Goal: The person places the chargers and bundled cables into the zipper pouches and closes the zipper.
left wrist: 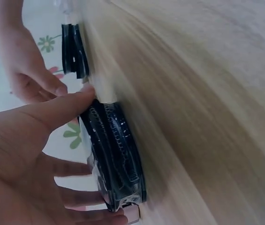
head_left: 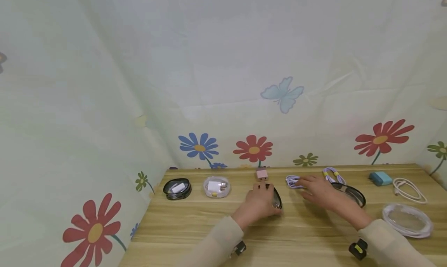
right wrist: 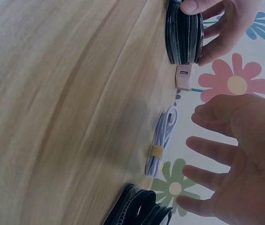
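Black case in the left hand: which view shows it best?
Left wrist: the black case is largest there, its side facing the camera. Head shows it partly hidden by the left hand; right wrist shows its side, cut off at the top.

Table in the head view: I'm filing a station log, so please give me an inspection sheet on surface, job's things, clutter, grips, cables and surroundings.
Surface: wood-grained table.
Job's things: black-rimmed case in the left grip.
Clutter: second black-rimmed case far left, third black-rimmed case at right, rear clear case, front clear case, pink adapter, blue adapter.
Grips: left grip pinches its case; right grip relaxed, holding nothing.
Cables: lilac cable near the right grip, second lilac cable, pale cable looped at right.
Surroundings: backdrop printed with flowers and a butterfly.
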The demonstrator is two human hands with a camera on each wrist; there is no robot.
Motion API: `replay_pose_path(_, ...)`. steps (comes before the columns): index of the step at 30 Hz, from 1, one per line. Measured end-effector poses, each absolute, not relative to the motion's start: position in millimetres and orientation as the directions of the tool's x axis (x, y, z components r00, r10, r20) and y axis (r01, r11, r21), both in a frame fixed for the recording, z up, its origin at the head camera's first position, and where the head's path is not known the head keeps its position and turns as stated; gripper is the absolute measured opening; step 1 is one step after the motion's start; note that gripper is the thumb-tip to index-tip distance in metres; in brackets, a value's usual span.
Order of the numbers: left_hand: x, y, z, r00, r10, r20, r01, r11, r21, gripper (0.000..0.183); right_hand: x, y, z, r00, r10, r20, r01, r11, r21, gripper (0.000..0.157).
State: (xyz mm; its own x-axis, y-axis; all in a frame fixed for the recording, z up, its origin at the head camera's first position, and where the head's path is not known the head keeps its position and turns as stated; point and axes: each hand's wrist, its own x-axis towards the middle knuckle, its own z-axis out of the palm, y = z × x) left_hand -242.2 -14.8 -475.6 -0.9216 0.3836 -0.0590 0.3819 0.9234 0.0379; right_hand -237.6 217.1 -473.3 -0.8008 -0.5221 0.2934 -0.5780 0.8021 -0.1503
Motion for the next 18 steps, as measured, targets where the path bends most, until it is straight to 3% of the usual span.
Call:
replay_pose_path(9,-248.0,-19.4,-471.7,-0.89,0.442,-0.111,0.419,0.889,0.183,0.085,-244.7,217.4,-477.4,-0.793,-0.517,0.321,-0.578,0.806,-0.129,0.03)
replay_pose_path(18,-254.3,-30.0,-461.9,-0.845,0.518,-0.131,0.468,0.836,0.285,0.09,-263.0,215.3,-477.6,-0.829,-0.503,0.242,-0.535,0.841,-0.085,0.039)
